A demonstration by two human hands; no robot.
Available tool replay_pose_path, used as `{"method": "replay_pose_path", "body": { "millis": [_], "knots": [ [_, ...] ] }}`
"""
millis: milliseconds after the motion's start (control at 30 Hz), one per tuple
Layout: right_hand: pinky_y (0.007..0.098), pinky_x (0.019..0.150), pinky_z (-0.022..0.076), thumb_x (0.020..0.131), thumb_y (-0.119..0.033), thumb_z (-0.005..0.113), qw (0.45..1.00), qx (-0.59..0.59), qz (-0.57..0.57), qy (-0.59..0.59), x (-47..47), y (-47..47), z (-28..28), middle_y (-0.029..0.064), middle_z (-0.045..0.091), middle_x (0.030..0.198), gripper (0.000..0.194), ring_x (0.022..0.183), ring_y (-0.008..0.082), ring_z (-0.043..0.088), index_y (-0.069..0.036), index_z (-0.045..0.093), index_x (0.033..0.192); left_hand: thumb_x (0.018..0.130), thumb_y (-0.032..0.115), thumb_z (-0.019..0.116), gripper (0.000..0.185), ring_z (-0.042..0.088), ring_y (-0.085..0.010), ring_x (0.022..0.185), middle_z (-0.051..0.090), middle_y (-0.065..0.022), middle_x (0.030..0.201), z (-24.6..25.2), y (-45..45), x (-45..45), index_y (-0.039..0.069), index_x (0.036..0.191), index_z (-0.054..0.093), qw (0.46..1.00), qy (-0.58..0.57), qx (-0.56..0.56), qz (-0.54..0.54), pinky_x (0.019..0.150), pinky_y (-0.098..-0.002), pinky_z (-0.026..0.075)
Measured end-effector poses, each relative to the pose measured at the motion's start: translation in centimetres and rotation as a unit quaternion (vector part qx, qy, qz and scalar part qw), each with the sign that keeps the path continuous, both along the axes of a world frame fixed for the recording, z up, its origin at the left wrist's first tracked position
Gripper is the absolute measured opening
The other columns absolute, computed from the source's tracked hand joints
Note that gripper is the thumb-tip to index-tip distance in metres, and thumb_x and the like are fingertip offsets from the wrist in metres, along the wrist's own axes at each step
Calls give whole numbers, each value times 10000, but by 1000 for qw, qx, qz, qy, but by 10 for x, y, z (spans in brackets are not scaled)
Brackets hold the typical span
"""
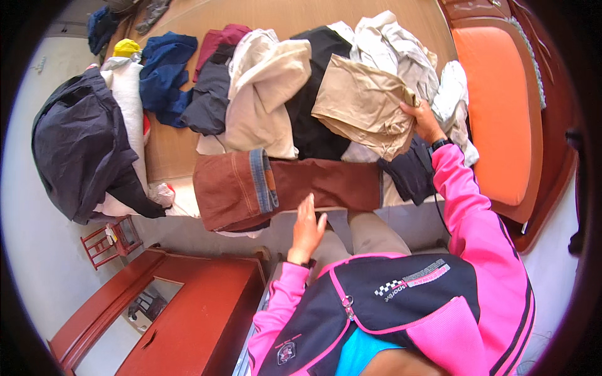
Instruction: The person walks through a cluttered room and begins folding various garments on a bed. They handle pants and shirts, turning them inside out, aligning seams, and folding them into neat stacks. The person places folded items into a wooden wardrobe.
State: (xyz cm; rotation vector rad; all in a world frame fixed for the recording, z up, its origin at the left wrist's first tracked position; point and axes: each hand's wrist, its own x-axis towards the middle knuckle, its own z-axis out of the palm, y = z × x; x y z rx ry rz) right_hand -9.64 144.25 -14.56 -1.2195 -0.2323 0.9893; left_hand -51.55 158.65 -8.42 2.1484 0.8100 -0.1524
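Note:
My right hand point(424, 123) grips the edge of a folded tan cloth garment point(360, 101), thumb on top, over the heap of clothes. My left hand point(307, 230) holds nothing; its fingers are extended and the thumb stands apart. It is at the near edge of a rust-brown garment point(324, 183), whether touching it I cannot tell. That garment lies partly folded along the table's front edge, with a blue denim band point(264, 181) showing at the fold. Just below my right hand lies a dark navy garment point(411, 169).
On the wooden table point(164, 157) lie a beige garment point(268, 94), black cloth point(312, 113), white cloth point(390, 42) and blue cloth point(167, 75). Dark cloth point(84, 145) drapes over the left end. An orange cushioned seat point(494, 117) stands right, a red cabinet point(202, 301) lower left.

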Motion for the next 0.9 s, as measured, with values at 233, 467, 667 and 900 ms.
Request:
{"method": "replay_pose_path", "body": {
  "millis": [233, 467, 667, 900],
  "knots": [
    [290, 728, 496, 853, -27, 653, 949, -270, -144, -75, -1, -24, -78, 36, 680, 932, 203, 782, 129, 613, 28, 663, 1049, 880, 155, 633, 630, 449, -391, 1255, 467, -245, 1356, -6, 22, 4, -31, 1413, 353, 999, -25, 46, 0, 1039, -416, 399],
    [284, 755, 484, 855, -31, 670, 964, -185, -106, -157, 5, -42, -109, 21, 672, 980, 266, 827, 118, 598, 30, 647, 1113, 891, 165, 624, 573, 492, -398, 1221, 510, -258, 1322, -17, 2, -30, -29, 1384, 406, 999, 43, 14, 7, 1022, -426, 414],
    [342, 857, 496, 784, -204, 778, 854, -376, -109, -343, 5, -42, -79, 140, 663, 1079, 532, 966, 220, 628, 88, 576, 1180, 873, 159, 649, 587, 510, -360, 1234, 521, -247, 1326, -28, -14, -26, -37, 1376, 421, 998, 46, -33, -31, 1026, -408, 419],
    [392, 922, 457, 812, -141, 699, 817, -206, -14, -538, -76, 13, -5, 164, 612, 1120, 388, 1060, 342, 577, -25, 580, 1162, 870, 95, 660, 418, 647, -224, 1015, 666, -160, 1104, -3, 85, 30, -49, 1243, 541, 966, -150, -119, 176, 889, -336, 501]
  ]
}}
